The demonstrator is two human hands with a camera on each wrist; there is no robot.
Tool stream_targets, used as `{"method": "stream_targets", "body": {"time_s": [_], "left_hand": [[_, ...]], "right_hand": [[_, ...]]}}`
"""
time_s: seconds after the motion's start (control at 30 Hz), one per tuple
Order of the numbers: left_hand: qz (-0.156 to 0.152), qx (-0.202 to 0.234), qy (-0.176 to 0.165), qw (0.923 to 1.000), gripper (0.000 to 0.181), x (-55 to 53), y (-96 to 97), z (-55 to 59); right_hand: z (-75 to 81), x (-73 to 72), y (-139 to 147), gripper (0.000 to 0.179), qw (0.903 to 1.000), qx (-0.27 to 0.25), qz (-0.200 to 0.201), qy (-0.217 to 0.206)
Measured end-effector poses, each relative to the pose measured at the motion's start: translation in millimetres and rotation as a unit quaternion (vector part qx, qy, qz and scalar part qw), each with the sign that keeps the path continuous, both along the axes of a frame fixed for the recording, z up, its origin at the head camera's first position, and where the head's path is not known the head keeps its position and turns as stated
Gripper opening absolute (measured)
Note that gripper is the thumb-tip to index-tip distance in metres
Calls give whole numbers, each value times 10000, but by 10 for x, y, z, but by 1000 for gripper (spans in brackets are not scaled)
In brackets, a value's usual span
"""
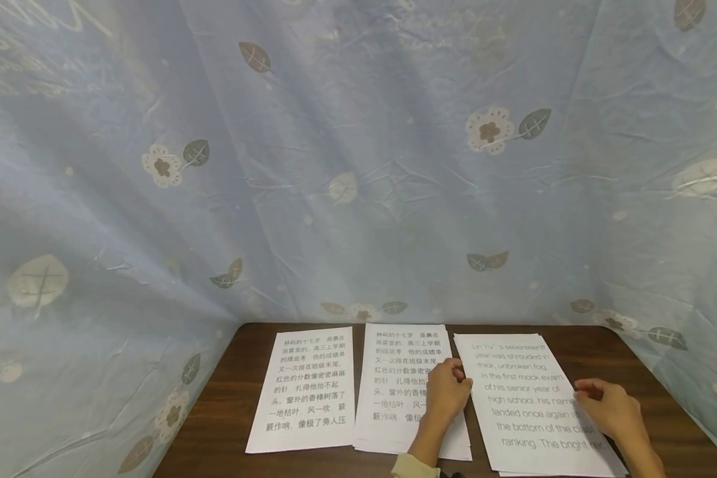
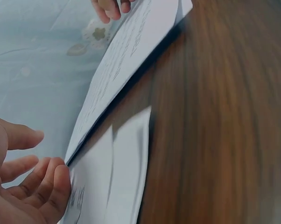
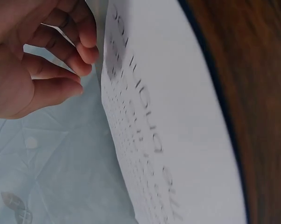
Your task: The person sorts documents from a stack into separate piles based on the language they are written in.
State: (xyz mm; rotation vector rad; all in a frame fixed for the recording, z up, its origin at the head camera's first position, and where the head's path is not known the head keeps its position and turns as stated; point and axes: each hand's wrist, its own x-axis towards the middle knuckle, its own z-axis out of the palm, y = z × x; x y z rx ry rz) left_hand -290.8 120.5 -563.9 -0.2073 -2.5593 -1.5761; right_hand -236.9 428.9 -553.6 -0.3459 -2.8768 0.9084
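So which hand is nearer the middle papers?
Left. The left hand is over the right edge of the middle papers; the right hand is farther, by the English papers.

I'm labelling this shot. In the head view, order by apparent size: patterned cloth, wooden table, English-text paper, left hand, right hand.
1. Patterned cloth
2. Wooden table
3. English-text paper
4. Left hand and right hand: too alike to rank

On the surface (image 1: 221, 411) before you, the middle stack of paper (image 1: 394, 398) lies between the left sheet (image 1: 303, 392) and the right stack (image 1: 528, 405); behind them all hangs the cloth (image 1: 358, 232).
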Motion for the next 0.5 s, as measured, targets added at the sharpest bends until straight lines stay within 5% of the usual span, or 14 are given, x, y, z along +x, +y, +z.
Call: {"method": "stream_targets", "body": {"time_s": [0.5], "left_hand": [[-126, 188, -159, 9996, 39, 13, -557, 15]], "right_hand": [[52, -74, -410, 44, 9978, -634, 129, 126]]}}
